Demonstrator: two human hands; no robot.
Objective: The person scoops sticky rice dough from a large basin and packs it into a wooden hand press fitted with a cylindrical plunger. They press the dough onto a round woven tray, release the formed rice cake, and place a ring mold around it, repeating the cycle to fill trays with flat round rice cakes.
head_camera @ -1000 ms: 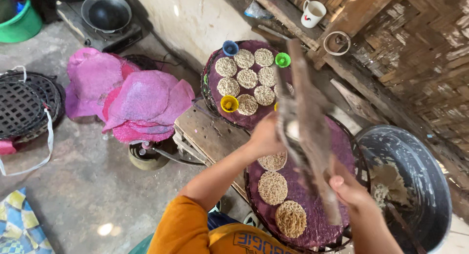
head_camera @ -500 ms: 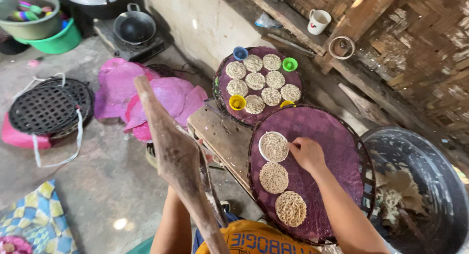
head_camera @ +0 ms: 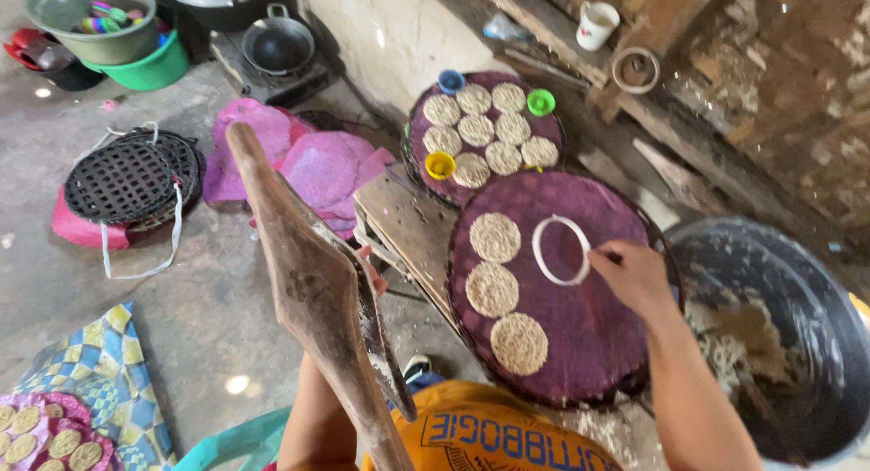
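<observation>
My left hand (head_camera: 370, 276) grips a long wooden paddle (head_camera: 308, 281), raised upright on my left side. Only its fingertips show behind the wood. My right hand (head_camera: 634, 273) pinches the edge of a white ring mould (head_camera: 560, 250) that lies flat on a round purple-lined tray (head_camera: 589, 344). Three round beige cakes (head_camera: 495, 238) sit in a column on the left part of that tray. The ring lies to their right, with bare purple cloth inside it.
A second purple tray (head_camera: 426, 131) behind holds several cakes and small blue, green and yellow cups. A dark tub (head_camera: 779, 253) with beige mash stands at the right. Pink cloths (head_camera: 317, 167), a black woven basket (head_camera: 122, 181), bowls, a pan and a wooden board (head_camera: 403, 222) lie around.
My right hand moved from the upper cake to the right and now holds the white ring on the tray. The paddle stays raised in my left hand.
</observation>
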